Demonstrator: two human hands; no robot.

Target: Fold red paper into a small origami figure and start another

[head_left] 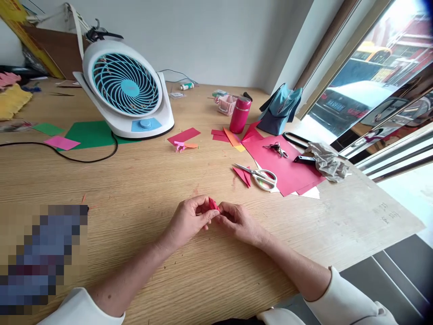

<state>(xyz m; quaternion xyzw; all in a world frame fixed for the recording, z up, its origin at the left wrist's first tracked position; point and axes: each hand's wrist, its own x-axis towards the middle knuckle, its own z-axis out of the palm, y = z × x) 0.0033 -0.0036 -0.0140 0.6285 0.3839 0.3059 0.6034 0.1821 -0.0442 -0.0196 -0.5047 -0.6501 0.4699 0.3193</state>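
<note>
A small piece of folded red paper [213,204] stands up between my two hands over the wooden table [145,189]. My left hand [194,215] pinches it between thumb and fingers. Against its lower right side, my right hand [238,221] has thumb and forefinger pressed together at the paper's edge. Scissors with white handles [265,179] lie beyond my right hand, beside a folded red paper triangle [241,176]. Farther off is a small pink and orange paper piece [184,146].
A white fan [126,90] stands at the back left, near green paper [89,134]. A pink bottle [240,115] and a blue bag [281,110] stand at the back right. Red sheets [277,167] bear keys [277,149]. At left lies a pixelated object [50,243].
</note>
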